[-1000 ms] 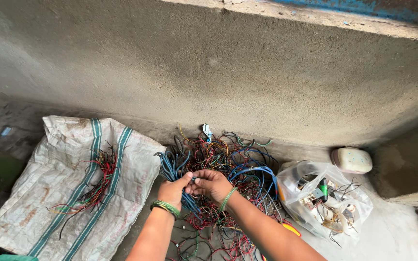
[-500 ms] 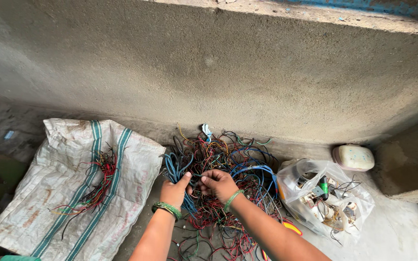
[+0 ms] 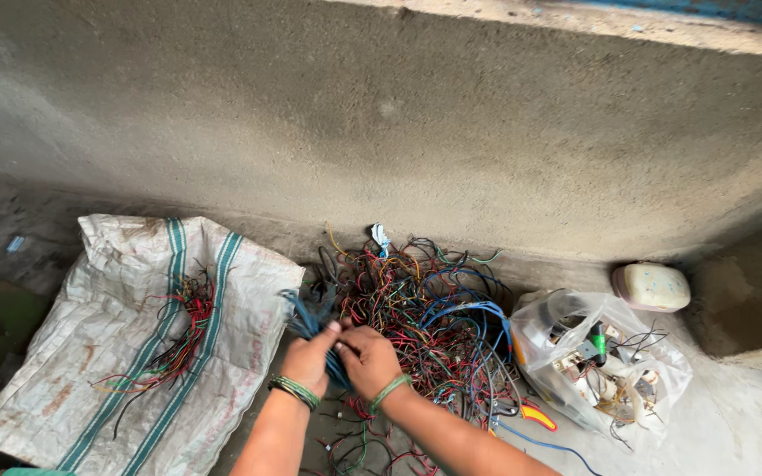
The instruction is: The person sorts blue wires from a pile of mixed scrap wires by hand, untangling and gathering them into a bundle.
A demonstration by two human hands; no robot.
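A tangled heap of red, blue, green and yellow wires [image 3: 416, 308] lies on the floor against a rough concrete wall. My left hand [image 3: 309, 357] grips a bunch of blue wires [image 3: 307, 316] that sticks up to its left. My right hand [image 3: 369, 361] is pressed against the left one, its fingers closed on the same bunch near the heap's left edge. Both wrists carry green bangles.
A white woven sack with green stripes [image 3: 99, 370] lies flat at left, with a small bundle of red and dark wires [image 3: 174, 339] on it. A clear plastic bag of electrical parts [image 3: 601, 366] sits at right, a pale oval object [image 3: 652, 286] behind it. A yellow-red tool handle [image 3: 537, 414] lies nearby.
Both hands have moved down and a little left and come close together. The blue bunch is lower and more bent over than before.
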